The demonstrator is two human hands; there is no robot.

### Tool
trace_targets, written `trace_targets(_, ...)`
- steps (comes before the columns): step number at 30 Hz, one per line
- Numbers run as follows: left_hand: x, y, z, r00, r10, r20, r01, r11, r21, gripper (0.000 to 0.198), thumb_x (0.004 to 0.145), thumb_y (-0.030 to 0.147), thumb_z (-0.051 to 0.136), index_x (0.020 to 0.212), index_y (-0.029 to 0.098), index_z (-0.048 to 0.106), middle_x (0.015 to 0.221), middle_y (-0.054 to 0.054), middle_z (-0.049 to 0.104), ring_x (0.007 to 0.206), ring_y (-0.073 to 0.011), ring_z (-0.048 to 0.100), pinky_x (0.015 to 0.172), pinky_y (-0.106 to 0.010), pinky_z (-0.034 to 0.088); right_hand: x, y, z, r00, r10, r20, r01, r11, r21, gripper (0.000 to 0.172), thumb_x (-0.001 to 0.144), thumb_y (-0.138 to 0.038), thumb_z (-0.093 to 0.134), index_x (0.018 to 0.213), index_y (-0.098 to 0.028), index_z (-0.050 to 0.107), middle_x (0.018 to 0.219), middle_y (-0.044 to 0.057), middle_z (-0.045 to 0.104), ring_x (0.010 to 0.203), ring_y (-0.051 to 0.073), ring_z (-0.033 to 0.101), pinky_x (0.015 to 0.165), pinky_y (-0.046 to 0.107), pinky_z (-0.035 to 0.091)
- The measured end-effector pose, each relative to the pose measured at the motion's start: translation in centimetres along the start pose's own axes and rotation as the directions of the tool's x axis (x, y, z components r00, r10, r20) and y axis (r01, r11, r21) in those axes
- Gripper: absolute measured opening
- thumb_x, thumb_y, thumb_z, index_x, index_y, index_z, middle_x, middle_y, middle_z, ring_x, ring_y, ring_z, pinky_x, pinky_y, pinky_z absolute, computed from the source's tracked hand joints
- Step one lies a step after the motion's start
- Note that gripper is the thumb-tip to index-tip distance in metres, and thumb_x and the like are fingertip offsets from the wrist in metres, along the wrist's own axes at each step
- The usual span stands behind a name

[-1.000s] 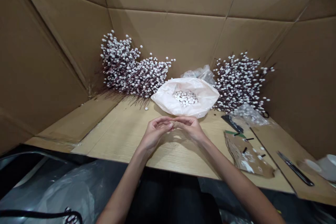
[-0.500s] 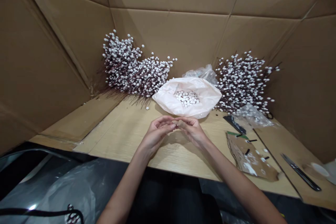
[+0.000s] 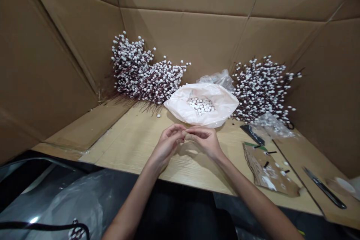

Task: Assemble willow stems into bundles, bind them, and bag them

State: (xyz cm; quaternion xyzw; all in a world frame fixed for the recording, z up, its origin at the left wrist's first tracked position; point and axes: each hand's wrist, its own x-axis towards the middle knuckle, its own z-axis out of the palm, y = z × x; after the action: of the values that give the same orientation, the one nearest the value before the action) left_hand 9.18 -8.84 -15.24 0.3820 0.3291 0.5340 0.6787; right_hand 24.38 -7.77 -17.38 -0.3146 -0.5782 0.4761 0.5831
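Note:
My left hand and my right hand meet above a pale wood-grain board, their fingertips pinching a small tan piece between them. The fingers hide most of it, so its kind is too small to tell. Just beyond my hands lies a white plastic bag holding a heap of small white beads. Two bunches of branches with white buds stand on either side of the bag, the left bunch and the right bunch.
A torn cardboard scrap with black bits and white smears lies to my right, near a black-handled blade and a dark tool. Crumpled clear plastic sits behind them. Cardboard walls surround the board. Glossy plastic sheeting lies below its front edge.
The whole scene has drifted slightly right in view. My hands stay together, with the fingertips shifting a little around the small tan piece.

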Motion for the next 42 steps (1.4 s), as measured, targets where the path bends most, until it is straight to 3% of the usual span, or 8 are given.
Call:
trace_targets(7,-0.2,0.0,-0.7,0.972,0.211,0.106,-0.226,0.961,0.159,0.022,0.058,0.015,0.081,0.073,0.016,0.065,0.076,0.001,0.062,0.072,-0.0124,0.057,0.067,-0.021,0.044,-0.2,0.2,0.0,0.996,-0.034,0.078,0.036,0.999,-0.033,0.017,0.068,-0.017,0.079,0.082,-0.027,0.079,0.087,0.003,0.073,0.081,0.015,0.068,0.070,0.022,0.054)
trace_targets(13,-0.2,-0.6,0.8,0.984,-0.035,0.177,0.076,0.970,-0.229,0.034,0.075,0.023,0.070,0.108,0.023,0.062,0.101,-0.003,0.066,0.094,-0.0167,0.062,0.081,-0.026,0.048,-0.3,-1.1,0.5,0.993,-0.056,0.105,0.053,0.998,0.036,0.052,0.068,-0.028,0.081,0.118,-0.027,0.066,0.105,0.005,0.071,0.088,0.016,0.069,0.080,0.027,0.057)
trace_targets(16,-0.3,-0.6,1.9,0.966,-0.079,0.246,0.166,0.920,-0.354,0.042,0.084,0.028,0.059,0.126,0.028,0.052,0.110,-0.004,0.065,0.097,-0.0179,0.063,0.085,-0.031,0.048,-0.9,-2.3,1.1,0.986,-0.166,-0.027,0.160,0.975,-0.154,0.039,0.080,-0.027,0.070,0.118,-0.021,0.062,0.105,0.008,0.071,0.089,0.016,0.069,0.079,0.027,0.058)
trace_targets(20,-0.9,-0.4,2.9,0.952,-0.099,0.290,0.209,0.902,-0.379,0.058,0.085,0.032,0.059,0.139,0.033,0.038,0.112,-0.004,0.066,0.106,-0.0208,0.062,0.094,-0.035,0.044,-2.1,-3.2,2.5,0.869,-0.495,0.001,0.384,0.673,-0.632,0.016,0.088,-0.014,0.057,0.102,-0.014,0.065,0.094,0.010,0.071,0.084,0.017,0.069,0.075,0.027,0.058)
trace_targets(23,-1.4,-0.3,3.1,0.953,-0.107,0.284,0.203,0.921,-0.333,0.065,0.082,0.033,0.062,0.141,0.035,0.035,0.117,-0.004,0.065,0.110,-0.0219,0.061,0.097,-0.035,0.041,-2.5,-3.6,3.3,0.751,-0.644,0.147,0.507,0.418,-0.754,0.023,0.089,-0.007,0.049,0.106,-0.011,0.064,0.096,0.013,0.072,0.091,0.021,0.069,0.081,0.031,0.058)
trace_targets(26,-1.7,-0.2,2.9,0.949,-0.087,0.304,0.188,0.928,-0.321,0.062,0.080,0.033,0.064,0.138,0.035,0.040,0.120,-0.003,0.064,0.112,-0.0216,0.060,0.099,-0.033,0.039,-2.6,-4.2,3.4,0.682,-0.689,0.244,0.561,0.280,-0.779,0.024,0.088,-0.003,0.046,0.102,-0.006,0.065,0.092,0.016,0.073,0.086,0.022,0.070,0.080,0.032,0.058)
trace_targets(35,-3.3,0.9,2.7,0.892,-0.054,0.450,0.204,0.934,-0.293,0.041,0.083,0.029,0.063,0.123,0.029,0.056,0.122,-0.005,0.064,0.121,-0.0224,0.053,0.098,-0.033,0.041,-3.1,-6.6,2.3,0.736,-0.608,0.296,0.612,0.412,-0.675,0.016,0.086,-0.008,0.053,0.091,-0.016,0.066,0.082,0.006,0.073,0.077,0.016,0.070,0.072,0.028,0.058)
trace_targets(42,-4.5,0.9,4.2,0.959,0.030,0.280,0.055,0.956,-0.288,0.026,0.075,0.033,0.072,0.098,0.021,0.070,0.111,-0.007,0.069,0.106,-0.0219,0.062,0.085,-0.025,0.048,-3.7,-6.2,3.7,0.595,-0.767,0.242,0.636,0.265,-0.725,0.022,0.082,-0.005,0.057,0.100,-0.016,0.063,0.080,0.008,0.071,0.076,0.019,0.068,0.072,0.032,0.058)
